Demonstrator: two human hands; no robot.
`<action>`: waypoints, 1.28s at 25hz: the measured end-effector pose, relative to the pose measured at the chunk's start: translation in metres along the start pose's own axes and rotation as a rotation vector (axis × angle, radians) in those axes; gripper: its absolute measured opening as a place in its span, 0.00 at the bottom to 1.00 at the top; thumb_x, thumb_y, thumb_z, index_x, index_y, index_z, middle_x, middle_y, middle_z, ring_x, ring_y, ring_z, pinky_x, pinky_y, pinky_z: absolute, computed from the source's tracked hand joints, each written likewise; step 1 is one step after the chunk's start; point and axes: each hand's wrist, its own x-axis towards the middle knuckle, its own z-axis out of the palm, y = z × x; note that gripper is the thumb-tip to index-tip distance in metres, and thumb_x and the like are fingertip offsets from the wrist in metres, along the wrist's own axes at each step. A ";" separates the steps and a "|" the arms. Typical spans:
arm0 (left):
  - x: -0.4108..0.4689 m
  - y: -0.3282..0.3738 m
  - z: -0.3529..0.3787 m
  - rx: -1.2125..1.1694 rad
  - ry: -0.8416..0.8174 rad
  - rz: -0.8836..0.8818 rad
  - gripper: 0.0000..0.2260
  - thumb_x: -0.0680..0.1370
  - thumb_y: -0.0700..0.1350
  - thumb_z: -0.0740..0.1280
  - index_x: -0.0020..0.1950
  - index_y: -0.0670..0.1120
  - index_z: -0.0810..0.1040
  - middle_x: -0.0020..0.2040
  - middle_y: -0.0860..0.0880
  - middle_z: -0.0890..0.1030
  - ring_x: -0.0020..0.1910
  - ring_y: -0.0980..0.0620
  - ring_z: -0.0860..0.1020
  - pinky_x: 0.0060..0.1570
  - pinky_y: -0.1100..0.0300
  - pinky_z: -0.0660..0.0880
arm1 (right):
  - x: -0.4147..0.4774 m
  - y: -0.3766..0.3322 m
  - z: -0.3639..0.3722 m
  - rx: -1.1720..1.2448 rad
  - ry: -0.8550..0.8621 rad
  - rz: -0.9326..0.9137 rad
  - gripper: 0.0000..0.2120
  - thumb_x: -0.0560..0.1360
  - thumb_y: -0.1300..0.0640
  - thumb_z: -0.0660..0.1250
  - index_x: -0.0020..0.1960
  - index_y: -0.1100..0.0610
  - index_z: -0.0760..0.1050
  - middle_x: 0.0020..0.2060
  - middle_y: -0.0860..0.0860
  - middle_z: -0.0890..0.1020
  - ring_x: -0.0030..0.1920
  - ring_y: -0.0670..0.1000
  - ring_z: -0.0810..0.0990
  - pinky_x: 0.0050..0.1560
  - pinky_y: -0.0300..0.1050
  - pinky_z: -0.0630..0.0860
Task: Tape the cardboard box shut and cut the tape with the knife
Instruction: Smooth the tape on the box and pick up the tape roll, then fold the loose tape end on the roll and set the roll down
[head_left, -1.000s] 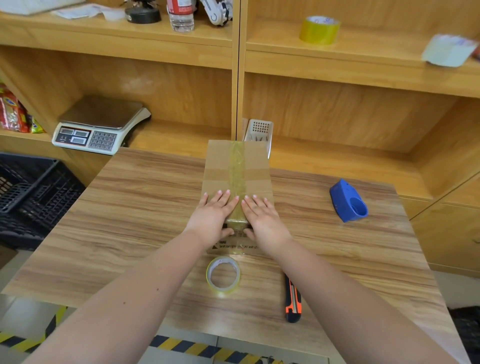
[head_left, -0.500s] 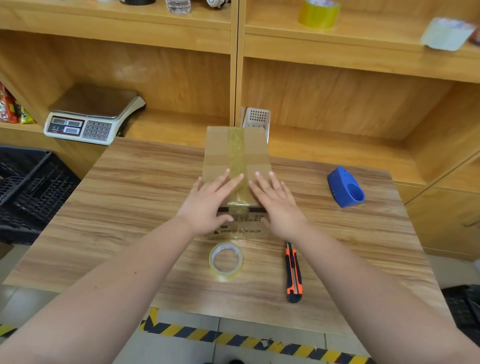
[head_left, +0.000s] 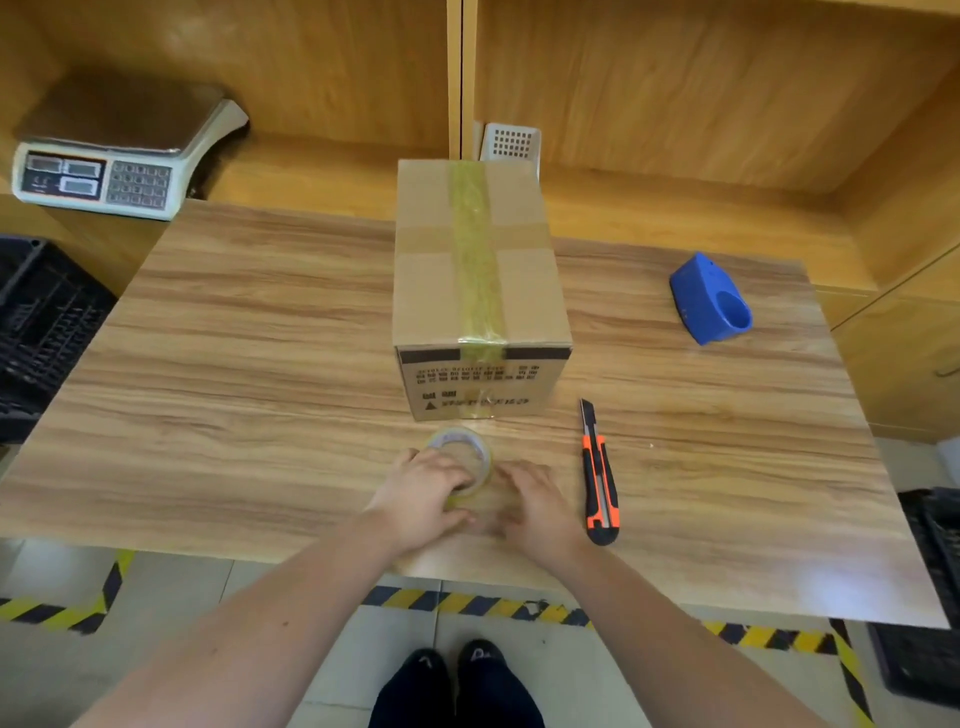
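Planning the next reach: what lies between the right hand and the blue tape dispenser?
Head view: the orange utility knife lies between the right hand and the blue dispenser; otherwise bare table.

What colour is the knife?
Orange and black, seen in the head view: the knife lies on the table.
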 end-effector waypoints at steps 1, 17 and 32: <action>0.002 -0.001 0.004 0.017 -0.001 -0.014 0.17 0.75 0.57 0.65 0.62 0.55 0.77 0.63 0.56 0.78 0.65 0.52 0.71 0.65 0.53 0.61 | 0.002 0.000 0.009 -0.007 -0.004 0.033 0.30 0.72 0.54 0.69 0.72 0.51 0.62 0.69 0.50 0.69 0.70 0.53 0.61 0.71 0.53 0.62; 0.015 0.014 -0.002 -0.870 0.272 -0.386 0.08 0.72 0.43 0.74 0.49 0.42 0.83 0.45 0.47 0.85 0.42 0.53 0.81 0.44 0.67 0.76 | 0.022 -0.014 0.002 0.230 0.276 -0.064 0.26 0.73 0.59 0.70 0.69 0.52 0.68 0.69 0.51 0.72 0.70 0.51 0.67 0.71 0.48 0.63; -0.002 0.035 -0.073 -1.168 0.467 -0.317 0.11 0.71 0.40 0.75 0.50 0.37 0.81 0.43 0.36 0.84 0.39 0.49 0.78 0.45 0.54 0.76 | 0.027 -0.082 -0.087 0.436 0.527 -0.262 0.02 0.69 0.63 0.74 0.40 0.58 0.82 0.38 0.45 0.78 0.42 0.45 0.77 0.41 0.28 0.68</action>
